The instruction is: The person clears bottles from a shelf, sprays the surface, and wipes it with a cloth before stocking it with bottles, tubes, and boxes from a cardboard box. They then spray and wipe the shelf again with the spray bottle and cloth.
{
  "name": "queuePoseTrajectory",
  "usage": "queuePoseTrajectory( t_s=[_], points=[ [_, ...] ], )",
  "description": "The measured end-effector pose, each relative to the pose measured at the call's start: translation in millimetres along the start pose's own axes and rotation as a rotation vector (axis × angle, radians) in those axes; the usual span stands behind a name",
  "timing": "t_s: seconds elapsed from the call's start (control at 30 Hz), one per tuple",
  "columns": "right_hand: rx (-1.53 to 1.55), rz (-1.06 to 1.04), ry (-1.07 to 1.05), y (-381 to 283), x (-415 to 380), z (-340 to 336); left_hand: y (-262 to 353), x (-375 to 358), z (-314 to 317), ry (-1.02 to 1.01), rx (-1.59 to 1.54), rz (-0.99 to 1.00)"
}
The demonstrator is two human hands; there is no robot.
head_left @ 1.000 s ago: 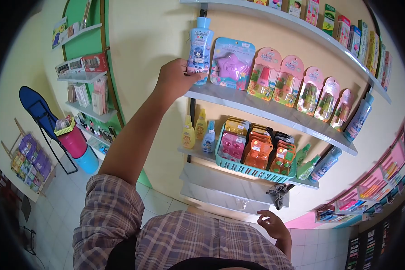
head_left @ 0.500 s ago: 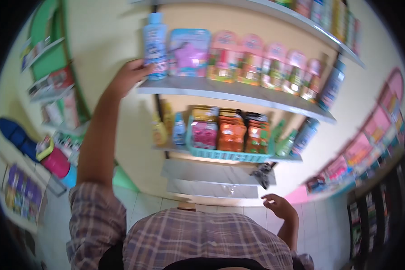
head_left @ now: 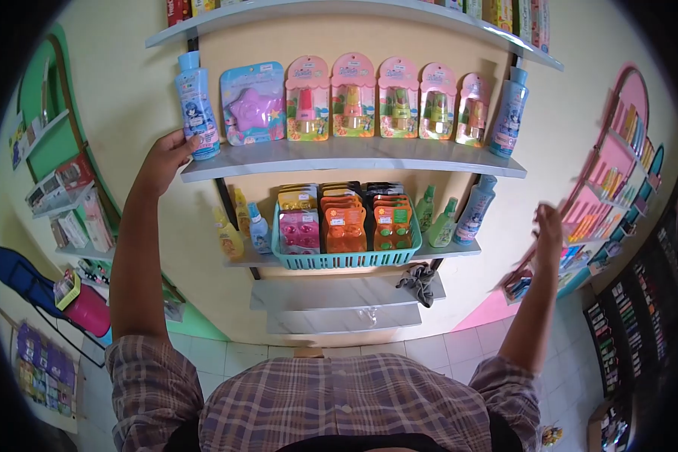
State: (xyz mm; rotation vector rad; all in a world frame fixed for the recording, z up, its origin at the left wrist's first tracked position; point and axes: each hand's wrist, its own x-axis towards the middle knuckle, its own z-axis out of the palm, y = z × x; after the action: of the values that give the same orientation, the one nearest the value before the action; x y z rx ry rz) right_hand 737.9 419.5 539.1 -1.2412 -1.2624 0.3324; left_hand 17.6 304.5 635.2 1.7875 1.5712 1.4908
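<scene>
My left hand (head_left: 166,160) is wrapped round the lower part of a blue bottle (head_left: 196,113) that stands upright at the left end of the upper grey shelf (head_left: 354,157). Beside it on that shelf is a blue pack with a purple star (head_left: 253,105), followed by several pink carded packs (head_left: 352,98). Another blue bottle (head_left: 509,113) stands at the right end. My right hand (head_left: 548,224) is raised to the right of the shelves, touching none of them; its fingers are bent and slightly blurred, and nothing shows in them.
A teal basket (head_left: 346,261) of carded packs stands on the lower shelf between small spray bottles (head_left: 443,226). A dark cloth (head_left: 420,283) hangs below at the right. Green shelving (head_left: 68,200) is at the left, pink shelving (head_left: 618,200) at the right. A top shelf (head_left: 354,9) runs overhead.
The view has shifted, so the shelves sit further left and straighter. My right hand has risen from near my waist to beside the shelves. My left hand stays at the left bottle.
</scene>
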Motion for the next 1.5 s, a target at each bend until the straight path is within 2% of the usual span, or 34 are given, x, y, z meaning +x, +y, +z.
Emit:
queuePoseTrajectory(
  t_s=[0.07,0.23,0.27,0.37,0.4,0.53,0.57,0.7,0.77,0.93,1.0,1.1,1.23,1.5],
  points=[
    [-0.009,-0.156,-0.051,-18.3,43.0,13.4,7.6,-6.4,7.3,0.025,-0.088,-0.009],
    [0.02,-0.121,-0.322,-58.9,112.0,42.0,15.8,-9.6,10.9,0.046,-0.014,0.026],
    [0.023,-0.124,-0.321,-62.5,120.1,46.7,17.8,-10.6,12.1,0.049,-0.014,0.013],
    [-0.016,-0.073,-0.538,-74.2,128.7,60.5,20.0,-12.6,11.0,0.03,0.01,-0.001],
    [0.029,-0.119,-0.574,-74.8,127.7,64.6,20.2,-12.2,10.4,0.008,0.032,-0.008],
    [0.136,-0.108,-0.587,-73.3,130.4,69.9,18.3,-14.7,11.6,0.054,0.028,0.042],
    [0.107,-0.187,-0.609,-61.0,144.3,70.5,20.1,-15.5,13.8,0.07,0.075,0.042],
    [0.147,-0.22,-0.615,-59.4,142.4,69.8,20.7,-12.8,15.5,0.121,0.113,0.011],
    [0.071,-0.195,-0.599,-58.5,146.8,66.8,22.0,-14.0,19.2,0.136,0.132,-0.012],
    [0.14,-0.12,-0.623,-61.3,140.6,68.0,17.6,-13.5,25.8,0.178,0.033,0.041],
    [0.142,-0.073,-0.642,-53.4,146.6,67.8,16.3,-14.1,26.1,0.165,0.049,-0.007],
    [0.042,-0.125,-0.693,-50.8,150.1,66.4,19.0,-16.2,24.1,0.156,0.094,-0.046],
    [0.027,-0.084,-0.682,-56.8,147.5,64.6,16.3,-17.0,24.3,0.137,0.082,-0.016],
    [0.097,-0.057,-0.692,-45.2,152.4,68.2,13.0,-16.4,23.1,0.135,0.051,-0.015]
  ],
)
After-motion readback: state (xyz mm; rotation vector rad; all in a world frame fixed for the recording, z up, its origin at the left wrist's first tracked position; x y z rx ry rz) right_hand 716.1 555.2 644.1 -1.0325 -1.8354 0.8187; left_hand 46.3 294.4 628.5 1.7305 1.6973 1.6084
